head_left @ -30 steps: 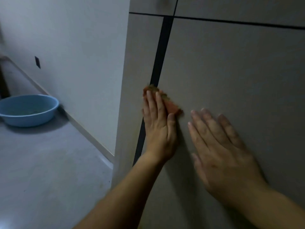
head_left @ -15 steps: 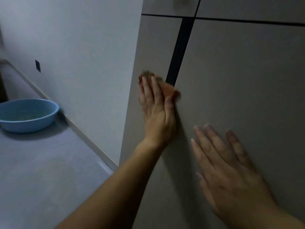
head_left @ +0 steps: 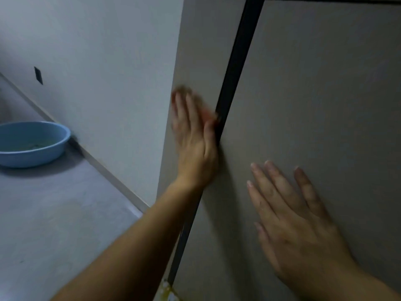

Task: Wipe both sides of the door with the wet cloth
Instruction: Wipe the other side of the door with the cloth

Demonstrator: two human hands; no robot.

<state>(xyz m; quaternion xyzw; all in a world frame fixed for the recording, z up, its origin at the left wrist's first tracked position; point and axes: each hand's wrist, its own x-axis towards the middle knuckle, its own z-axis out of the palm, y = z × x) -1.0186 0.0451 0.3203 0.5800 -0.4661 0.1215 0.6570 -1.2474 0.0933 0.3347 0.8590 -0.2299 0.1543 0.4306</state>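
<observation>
Bare left hand (head_left: pixel 195 146) and right hand (head_left: pixel 297 231) on bare forearms.

Left hand (head_left: pixel 195 144) raised, back twd camera, fingers straight & close together pointing up, thumb lying along the index side; the hand is blurred, esp. at the fingertips. Left forearm (head_left: pixel 134 246) bare, runs up diagonally from bottom left to a near-straight wrist. Right hand (head_left: pixel 293 220) lower & to the right, well apart from the left, palm away from camera, fingers straight, slightly spread, angled up-left. Right forearm (head_left: pixel 358 285) enters at bottom right corner
</observation>
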